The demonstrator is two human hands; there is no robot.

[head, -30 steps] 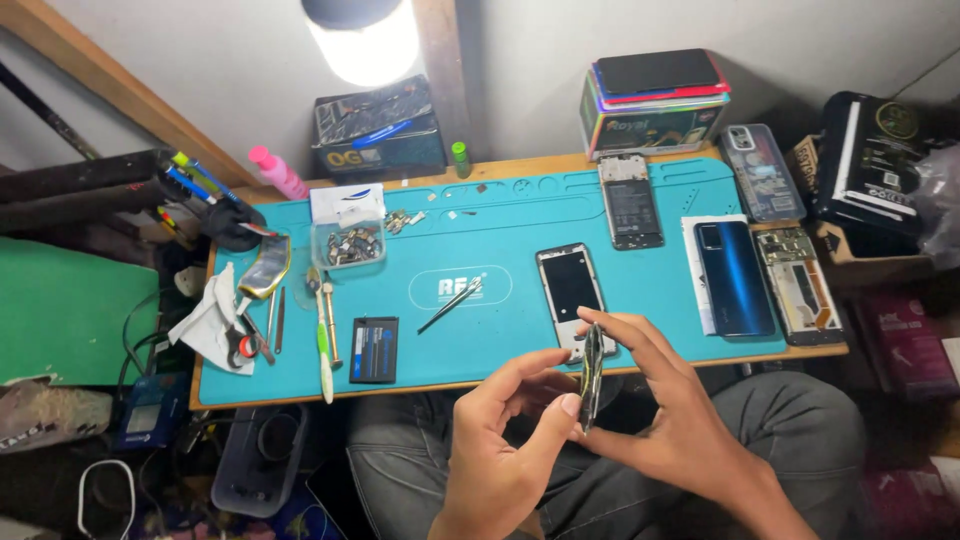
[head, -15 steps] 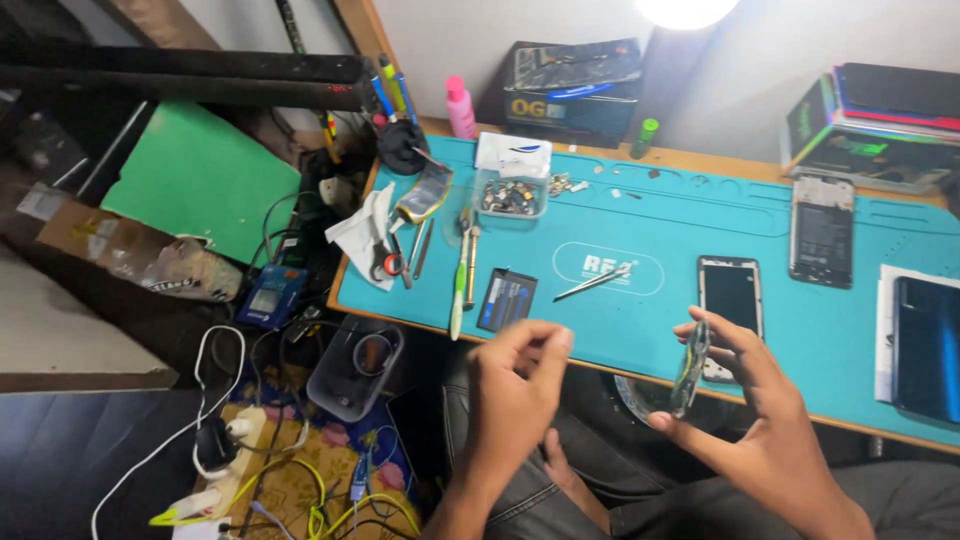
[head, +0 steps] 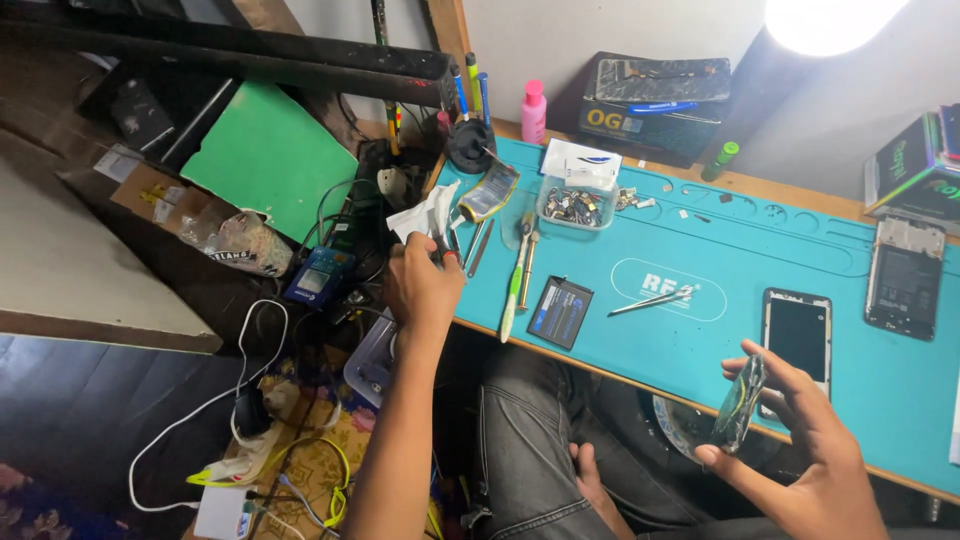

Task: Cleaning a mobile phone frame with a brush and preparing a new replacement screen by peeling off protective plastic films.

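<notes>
Your right hand [head: 810,450] is nearest you, low at the right just before the table's front edge, pinching a phone frame [head: 738,404] edge-on: the thumb presses its lower end and the fingertips [head: 745,368] curl over its upper end, so the part stands between them with the palm behind it. Its long axis runs nearly upright, tilted a little to the right at the top, and its thin edge faces you. Just beyond it, on the teal work mat [head: 720,250], a dark phone [head: 797,335] lies flat with its long axis pointing away from you. Further left, your left hand [head: 422,285] reaches to the mat's left edge, fingers curled shut around a small red-tipped tool [head: 447,255] beside a white cloth [head: 425,213]. Past that lie a green-handled tool [head: 515,285], a dark battery [head: 560,312], tweezers [head: 652,300], and a clear tray of small parts [head: 574,205].
</notes>
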